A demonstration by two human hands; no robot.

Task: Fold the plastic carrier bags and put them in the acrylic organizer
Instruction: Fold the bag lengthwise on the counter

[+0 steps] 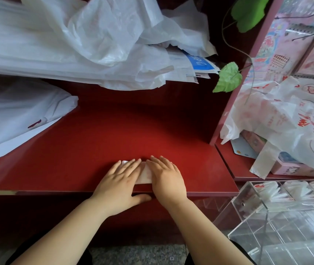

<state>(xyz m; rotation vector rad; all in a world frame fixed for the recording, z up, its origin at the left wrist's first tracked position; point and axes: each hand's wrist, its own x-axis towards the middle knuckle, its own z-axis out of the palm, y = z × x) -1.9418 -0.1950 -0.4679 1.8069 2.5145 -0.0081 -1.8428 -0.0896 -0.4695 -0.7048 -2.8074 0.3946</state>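
Folded carrier bag lies pressed flat under my left hand and right hand, which rest side by side with fingers straight, at the near edge of the red table. Down to the right of my right hand stands the acrylic organizer; crumpled printed bags lie beyond it.

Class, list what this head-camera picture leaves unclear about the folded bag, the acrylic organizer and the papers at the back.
Head view only.
1. Small folded white plastic bag: the left hand and right hand cover most of it, so its print is hidden.
2. Clear acrylic organizer: cut off by the right and bottom edges; compartment count unknown.
3. Blue-and-white papers: half buried under crumpled white plastic bags; text too small.
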